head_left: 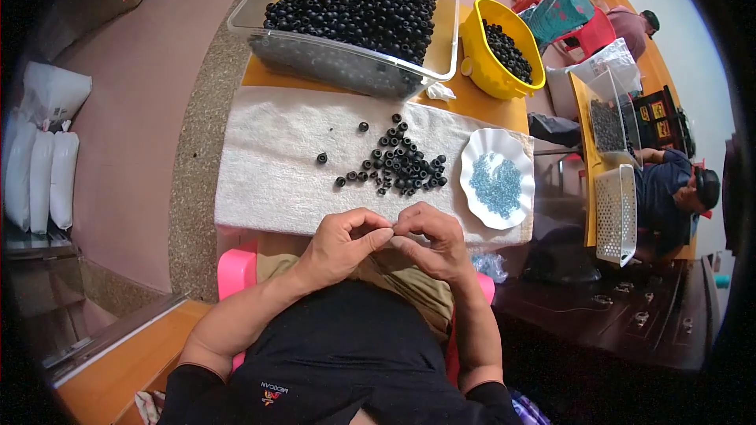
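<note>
My left hand and my right hand meet fingertip to fingertip over the near edge of a white towel. Both are closed in a pinch; whatever lies between the fingertips is too small or hidden to make out. Just beyond them, a loose pile of small black round pieces with holes lies on the towel, a few scattered to its left. To the right of the pile, a white scalloped plate holds many tiny light-blue pieces.
A large clear plastic bin full of black pieces stands at the table's far side. Beside it is a yellow basin with more. At right, another person sits near a white perforated basket. White sacks stand far left.
</note>
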A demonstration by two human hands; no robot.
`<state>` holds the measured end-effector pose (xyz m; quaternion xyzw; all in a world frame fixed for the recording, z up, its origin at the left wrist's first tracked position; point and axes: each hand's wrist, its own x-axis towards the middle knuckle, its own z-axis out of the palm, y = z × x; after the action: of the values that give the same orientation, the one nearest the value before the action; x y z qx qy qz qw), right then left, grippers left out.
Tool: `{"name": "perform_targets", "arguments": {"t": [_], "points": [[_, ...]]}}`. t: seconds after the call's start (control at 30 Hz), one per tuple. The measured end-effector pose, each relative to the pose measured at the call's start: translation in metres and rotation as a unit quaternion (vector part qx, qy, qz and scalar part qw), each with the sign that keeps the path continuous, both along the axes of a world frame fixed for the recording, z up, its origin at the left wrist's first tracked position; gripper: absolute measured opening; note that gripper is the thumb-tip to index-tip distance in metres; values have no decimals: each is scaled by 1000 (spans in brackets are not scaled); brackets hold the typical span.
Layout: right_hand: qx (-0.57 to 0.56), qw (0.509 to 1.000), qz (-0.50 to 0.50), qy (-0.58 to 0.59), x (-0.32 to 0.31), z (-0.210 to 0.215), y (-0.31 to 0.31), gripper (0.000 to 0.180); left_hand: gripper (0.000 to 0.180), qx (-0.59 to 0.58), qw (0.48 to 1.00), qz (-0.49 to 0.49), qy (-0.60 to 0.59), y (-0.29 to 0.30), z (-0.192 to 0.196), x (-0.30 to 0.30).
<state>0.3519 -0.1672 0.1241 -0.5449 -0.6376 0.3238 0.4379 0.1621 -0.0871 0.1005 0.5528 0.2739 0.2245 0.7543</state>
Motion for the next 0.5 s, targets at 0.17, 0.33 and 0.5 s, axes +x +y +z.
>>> {"name": "perform_targets", "arguments": {"t": [0.17, 0.33, 0.5], "points": [[-66, 987, -49, 138, -6, -9, -4, 22, 16, 299, 951, 65, 46, 4, 4, 1], [-56, 991, -24, 119, -3, -18, -4, 26, 16, 470, 875, 115, 23, 5, 6, 5], [-68, 984, -34, 162, -5, -26, -5, 24, 18, 466, 877, 110, 33, 5, 4, 4]]}}
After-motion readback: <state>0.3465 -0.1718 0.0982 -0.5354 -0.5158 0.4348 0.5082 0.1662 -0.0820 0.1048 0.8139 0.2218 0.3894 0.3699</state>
